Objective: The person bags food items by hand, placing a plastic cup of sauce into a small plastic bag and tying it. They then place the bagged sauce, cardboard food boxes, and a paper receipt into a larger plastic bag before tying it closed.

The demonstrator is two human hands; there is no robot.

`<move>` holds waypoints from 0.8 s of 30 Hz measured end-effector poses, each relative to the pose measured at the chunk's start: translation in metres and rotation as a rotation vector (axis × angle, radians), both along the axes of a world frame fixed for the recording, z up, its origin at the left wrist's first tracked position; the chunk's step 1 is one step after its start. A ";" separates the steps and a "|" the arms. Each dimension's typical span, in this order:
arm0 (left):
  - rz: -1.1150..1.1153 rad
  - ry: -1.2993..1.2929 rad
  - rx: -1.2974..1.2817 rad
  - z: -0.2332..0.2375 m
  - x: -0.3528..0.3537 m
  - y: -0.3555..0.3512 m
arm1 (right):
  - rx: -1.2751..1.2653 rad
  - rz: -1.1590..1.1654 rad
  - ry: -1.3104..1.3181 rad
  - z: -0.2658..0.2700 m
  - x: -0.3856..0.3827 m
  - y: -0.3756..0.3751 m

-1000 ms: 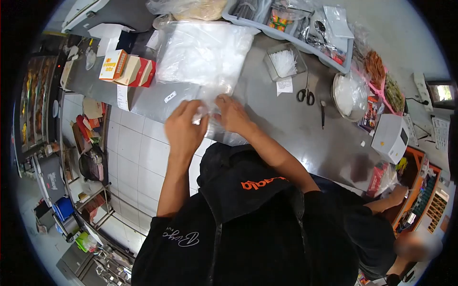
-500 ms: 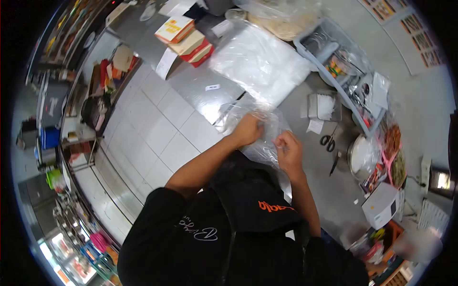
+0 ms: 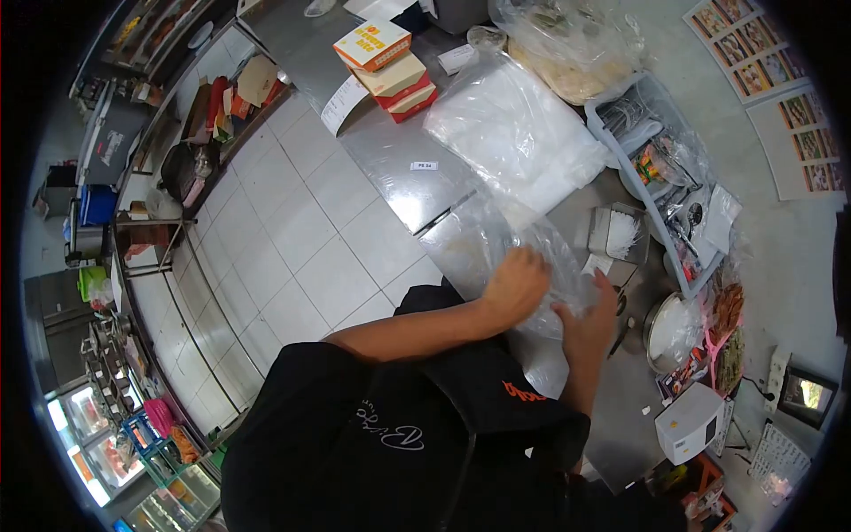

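Note:
A clear plastic bag [image 3: 560, 257] lies crumpled over the edge of the steel worktop, under and between my hands. My left hand [image 3: 517, 288] is closed on it, knuckles up and fingers curled, so the fingertips are hidden. Beside it, my right hand [image 3: 589, 326] has thumb and fingers spread apart at the bag's right side. Just beyond the bag rests a stack of flat clear plastic bags [image 3: 519, 133]. Near my right hand are scissors [image 3: 620, 301], partly covered by it.
Burger boxes [image 3: 390, 75] are stacked at the back left by a printed receipt [image 3: 344, 105]. A grey-blue bin [image 3: 620, 158] of utensils and packets runs along the wall. A metal container [image 3: 603, 232], a round pot [image 3: 654, 332] and a white printer [image 3: 690, 424] stand to the right.
Both hands have moved rightward and a little nearer with the plastic bag. The right hand's fingers have spread from a pinch. The camera view has also shifted.

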State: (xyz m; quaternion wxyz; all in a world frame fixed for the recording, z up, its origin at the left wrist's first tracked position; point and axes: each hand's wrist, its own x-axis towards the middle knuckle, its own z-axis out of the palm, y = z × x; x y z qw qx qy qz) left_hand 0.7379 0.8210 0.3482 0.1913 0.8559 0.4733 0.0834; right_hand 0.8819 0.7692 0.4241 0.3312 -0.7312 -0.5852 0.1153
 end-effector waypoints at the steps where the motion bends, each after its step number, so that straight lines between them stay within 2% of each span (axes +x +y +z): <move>1: -0.159 -0.196 -0.110 -0.001 0.004 -0.001 | -0.053 0.057 -0.101 -0.039 0.013 -0.007; 2: -0.246 -0.309 -0.275 -0.010 0.009 0.005 | -0.107 0.115 -0.205 -0.067 0.025 -0.012; 3: -0.326 -0.422 -0.441 -0.028 0.013 0.017 | -0.370 0.155 -0.051 -0.076 0.034 -0.012; 4: -0.398 -0.536 -0.605 -0.047 0.017 0.023 | -0.360 0.093 -0.022 -0.070 0.029 -0.011; 7: -0.384 -0.750 -0.197 -0.100 0.031 0.010 | -0.320 -0.010 0.037 -0.049 0.009 -0.007; 9: -0.168 -0.314 -0.184 -0.046 0.020 0.010 | -0.293 -0.019 0.039 -0.048 0.006 -0.015; 10: 0.027 -0.160 -0.311 -0.081 0.031 0.014 | -0.132 0.065 0.080 -0.057 0.001 -0.018; 11: 0.082 0.018 -0.099 -0.121 0.036 0.021 | 0.011 0.121 0.090 -0.063 -0.002 -0.027; 13: 0.341 -0.002 -0.034 -0.074 0.041 0.029 | -0.124 0.211 0.400 -0.011 -0.017 -0.037; 14: 0.469 -0.025 -0.005 -0.049 0.043 0.031 | -0.235 0.188 0.433 0.004 -0.011 -0.043; 16: 0.722 -0.245 -0.056 -0.039 0.038 0.043 | -0.442 0.184 0.521 0.020 -0.007 -0.052; 17: 0.707 -0.184 -0.002 -0.047 0.031 0.046 | -0.548 0.167 0.375 0.017 0.006 -0.053; 19: 0.692 -0.060 0.123 -0.063 0.016 0.052 | -0.509 -0.114 0.205 0.005 0.019 -0.051; 20: 0.570 0.109 0.153 -0.051 0.012 0.047 | -0.490 -0.253 0.117 -0.002 0.022 -0.050; 22: 0.326 0.419 0.226 -0.005 0.007 0.034 | -0.105 -0.328 -0.088 -0.024 0.032 -0.037; 23: 0.250 0.419 0.243 0.006 0.008 0.022 | 0.077 -0.362 -0.190 -0.034 0.034 -0.032; 24: 0.104 0.233 0.112 0.003 0.010 0.019 | 0.158 -0.319 -0.105 -0.046 0.036 -0.024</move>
